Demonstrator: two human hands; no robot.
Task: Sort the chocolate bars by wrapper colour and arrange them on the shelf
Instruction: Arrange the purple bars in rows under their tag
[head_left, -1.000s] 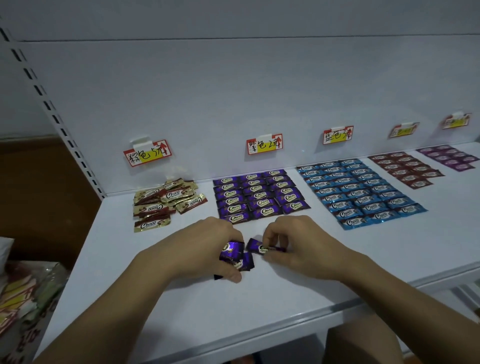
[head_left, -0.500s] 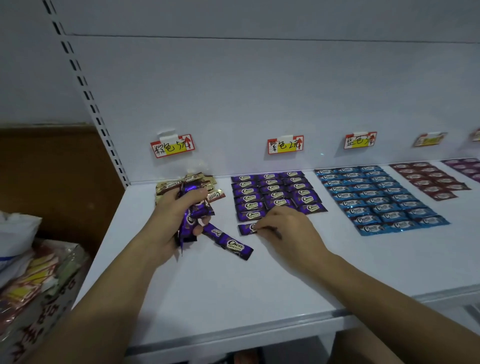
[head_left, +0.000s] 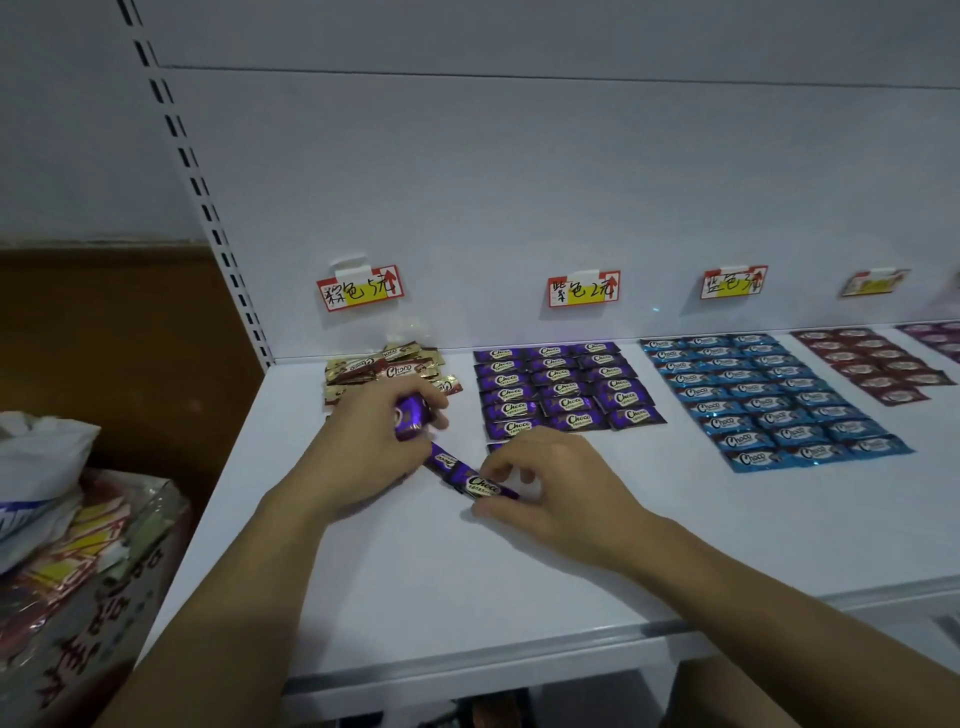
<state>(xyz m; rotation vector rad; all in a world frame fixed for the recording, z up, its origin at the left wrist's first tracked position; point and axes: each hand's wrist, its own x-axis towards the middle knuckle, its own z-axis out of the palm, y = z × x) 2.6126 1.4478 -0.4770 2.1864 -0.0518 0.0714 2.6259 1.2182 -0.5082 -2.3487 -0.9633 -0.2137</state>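
Together, hands (head_left: 374, 447) (head_left: 561, 488) pinch glossy, oblong purple bars (head_left: 483, 486).

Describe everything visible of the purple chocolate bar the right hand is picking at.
The purple bar has a glossy, foil-like wrapper with a white oval label reading Choco. It lies slanted on the white shelf, in front of the purple rows. The right hand pinches its nearer end between fingers and thumb. Its far end meets a second purple wrapper that the left hand grips; whether they are joined is unclear.
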